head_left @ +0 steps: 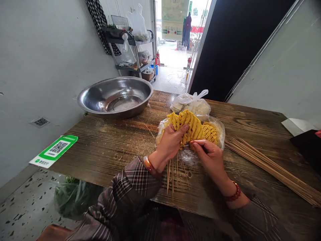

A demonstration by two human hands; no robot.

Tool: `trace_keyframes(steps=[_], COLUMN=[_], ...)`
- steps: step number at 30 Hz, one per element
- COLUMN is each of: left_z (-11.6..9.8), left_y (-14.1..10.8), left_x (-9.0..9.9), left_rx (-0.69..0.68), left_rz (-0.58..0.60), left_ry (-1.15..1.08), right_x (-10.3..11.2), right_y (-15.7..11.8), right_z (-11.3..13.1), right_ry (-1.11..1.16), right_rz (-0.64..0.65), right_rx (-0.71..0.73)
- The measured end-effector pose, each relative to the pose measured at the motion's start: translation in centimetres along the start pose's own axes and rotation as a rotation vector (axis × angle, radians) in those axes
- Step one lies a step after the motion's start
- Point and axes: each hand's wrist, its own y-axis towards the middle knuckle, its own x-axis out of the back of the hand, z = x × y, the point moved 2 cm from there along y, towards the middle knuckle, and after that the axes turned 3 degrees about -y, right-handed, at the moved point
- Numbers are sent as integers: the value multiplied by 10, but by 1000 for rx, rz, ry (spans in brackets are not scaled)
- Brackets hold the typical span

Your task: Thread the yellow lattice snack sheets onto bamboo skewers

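My left hand point(173, 140) is closed around a bunch of yellow, ridged food pieces point(189, 125), whose thin wooden sticks point(173, 175) poke out below it toward the table's front edge. My right hand point(209, 155) is pinched, thumb against fingers, at the lower right of the bunch; what lies between its fingertips is too small to make out. More yellow ridged pieces point(210, 132) rest in an open clear plastic bag point(221, 129) just behind both hands.
A large steel basin point(122, 97) stands at the table's back left. Behind the yellow pieces sits a tied bag of pale food point(193, 104). Long wooden skewers point(271, 167) lie at right. A green QR card point(56, 150) is at the left edge; a shelf cart point(136, 43) stands beyond.
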Motion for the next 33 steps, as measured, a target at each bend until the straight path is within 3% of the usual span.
trace_keyframes(steps=[6,16,33], left_z=[3,-8,-2], left_y=[-2,7,2], left_x=[-2,10,-1], left_rx=[10,-40,-61], left_rz=[14,-71,-102], left_ry=[22,-58,-135], right_x=[0,-2,-7], right_y=[-1,-2,-3], right_z=[1,1,1], right_ry=[-22,1,3], right_rz=[-36,3,8], right_rx=[-18,-3,-46])
